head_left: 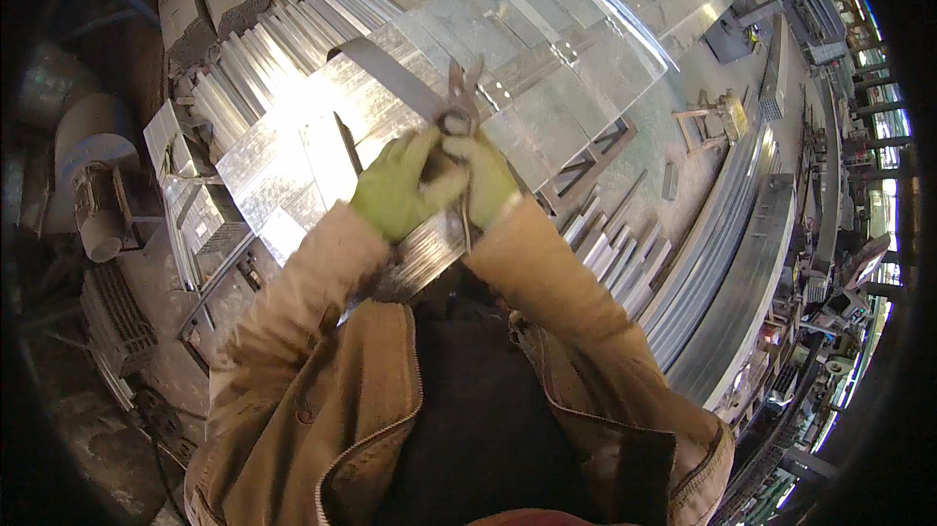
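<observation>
My left hand (402, 186), in a yellow-green glove, is closed with its fingers curled near the lower end of a thin grey metal strip (392, 79); what lies inside them is hidden. My right hand (488, 178), gloved alike, grips a worn, scissor-like metal hand tool (463, 89). The tool's two prongs point away from me and stand apart, and a dark round part sits just above my fingers. The strip runs from the tool toward the far left, over a long bench covered in shiny sheet metal (532, 141).
Stacked metal profiles (249, 67) lie beyond the bench's left side. Long metal lengths (717, 233) run along the right. A small stand (717, 121) is on the floor, and a motor-like machine (101, 199) is at far left. Shorter bars (620, 243) lie near my right arm.
</observation>
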The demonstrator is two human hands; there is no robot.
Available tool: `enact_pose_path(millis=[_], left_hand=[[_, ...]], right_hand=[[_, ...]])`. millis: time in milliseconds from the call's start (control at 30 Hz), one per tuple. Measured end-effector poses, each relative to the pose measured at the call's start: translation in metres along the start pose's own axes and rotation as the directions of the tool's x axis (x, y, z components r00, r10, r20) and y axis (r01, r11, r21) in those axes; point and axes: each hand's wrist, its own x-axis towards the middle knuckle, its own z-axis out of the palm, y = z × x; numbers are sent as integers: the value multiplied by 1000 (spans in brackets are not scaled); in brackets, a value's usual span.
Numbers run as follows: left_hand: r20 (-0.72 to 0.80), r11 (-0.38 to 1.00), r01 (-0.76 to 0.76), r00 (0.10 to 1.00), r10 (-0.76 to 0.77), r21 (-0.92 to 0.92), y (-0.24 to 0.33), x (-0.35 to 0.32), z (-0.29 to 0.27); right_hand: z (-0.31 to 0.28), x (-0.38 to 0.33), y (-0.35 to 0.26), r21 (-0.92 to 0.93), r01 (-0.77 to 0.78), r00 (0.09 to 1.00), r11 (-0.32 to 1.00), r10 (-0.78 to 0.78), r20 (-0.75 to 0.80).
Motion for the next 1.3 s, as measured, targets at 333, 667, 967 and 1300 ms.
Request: enact_pose_path(millis=[333,667,967,1300], left_hand=[[34,901,282,957,-288,-330,-33,16,-3],[-172,894,278,919,-354,-351,-42,40,0],[54,339,257,859,-508,-905,-65,75,8],[-13,999,-48,999,48,22,-32,14,-14]], right_hand=[[-3,29,21,177,72,997,982,-63,-54],[14,49,24,154,79,991,985,-60,-120],[1,44,27,222,-17,981,975,-27,192],[1,58,23,140,-125,983,982,142,-117]])
